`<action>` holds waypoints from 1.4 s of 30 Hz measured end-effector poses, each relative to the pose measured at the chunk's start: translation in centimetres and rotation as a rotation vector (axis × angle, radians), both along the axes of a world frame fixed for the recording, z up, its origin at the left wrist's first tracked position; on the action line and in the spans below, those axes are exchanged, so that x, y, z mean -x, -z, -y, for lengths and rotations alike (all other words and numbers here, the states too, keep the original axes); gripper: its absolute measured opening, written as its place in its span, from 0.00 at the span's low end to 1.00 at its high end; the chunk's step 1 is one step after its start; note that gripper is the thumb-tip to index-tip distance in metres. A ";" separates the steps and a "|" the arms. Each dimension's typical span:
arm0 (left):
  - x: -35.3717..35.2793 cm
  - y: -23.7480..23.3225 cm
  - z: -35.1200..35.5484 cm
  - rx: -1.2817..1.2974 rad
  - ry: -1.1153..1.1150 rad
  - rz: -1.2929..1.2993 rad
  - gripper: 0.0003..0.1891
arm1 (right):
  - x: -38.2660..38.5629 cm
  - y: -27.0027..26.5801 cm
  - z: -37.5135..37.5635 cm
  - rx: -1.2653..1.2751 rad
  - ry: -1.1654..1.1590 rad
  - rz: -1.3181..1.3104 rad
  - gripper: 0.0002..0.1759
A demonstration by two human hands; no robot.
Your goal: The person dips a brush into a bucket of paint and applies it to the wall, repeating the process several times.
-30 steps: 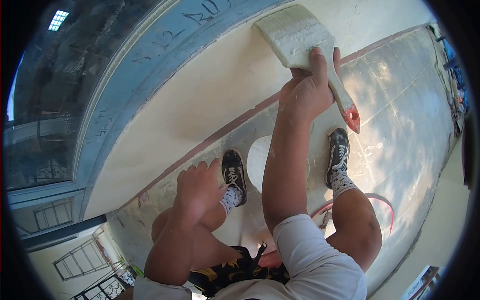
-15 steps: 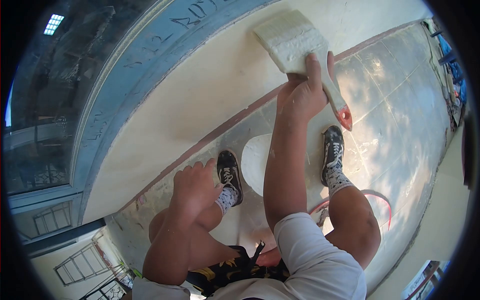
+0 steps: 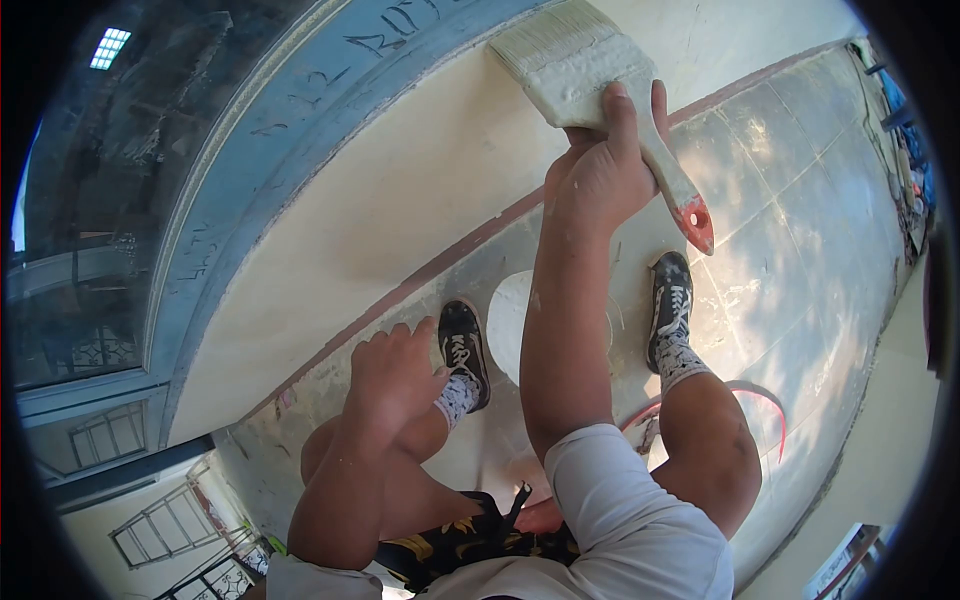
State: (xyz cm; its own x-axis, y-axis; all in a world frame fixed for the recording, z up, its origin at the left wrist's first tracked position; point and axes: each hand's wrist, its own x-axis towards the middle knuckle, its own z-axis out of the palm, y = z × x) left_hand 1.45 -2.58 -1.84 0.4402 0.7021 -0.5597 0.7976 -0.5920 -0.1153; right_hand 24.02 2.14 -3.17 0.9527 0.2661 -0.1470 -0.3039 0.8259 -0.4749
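Observation:
A wide paint brush (image 3: 580,70), its bristles and body coated in pale paint, is in my right hand (image 3: 610,165). My thumb lies on the brush body, and the red handle tip points down to the right. The bristles are against or close to the cream wall (image 3: 420,170), just below the blue window frame (image 3: 345,75); contact cannot be made out. Over my left knee hangs my left hand (image 3: 395,370), fingers loosely bent and apart, holding nothing. A round white surface (image 3: 508,325) on the floor is partly hidden behind my right forearm.
My black shoes (image 3: 462,345) stand on the tiled floor (image 3: 770,240) either side of the round white surface. A red curved strip (image 3: 765,395) lies by my right leg. Dark window glass (image 3: 110,200) is at the left, and assorted items (image 3: 915,160) sit at the far right.
My right hand and the brush have moved slightly up and to the left, toward the blue frame. My left hand has barely moved.

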 end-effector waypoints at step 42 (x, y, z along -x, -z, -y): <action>-0.9 0.2 0.3 0.001 0.023 -0.002 0.32 | -0.1 3.6 0.7 -0.051 0.004 0.006 0.33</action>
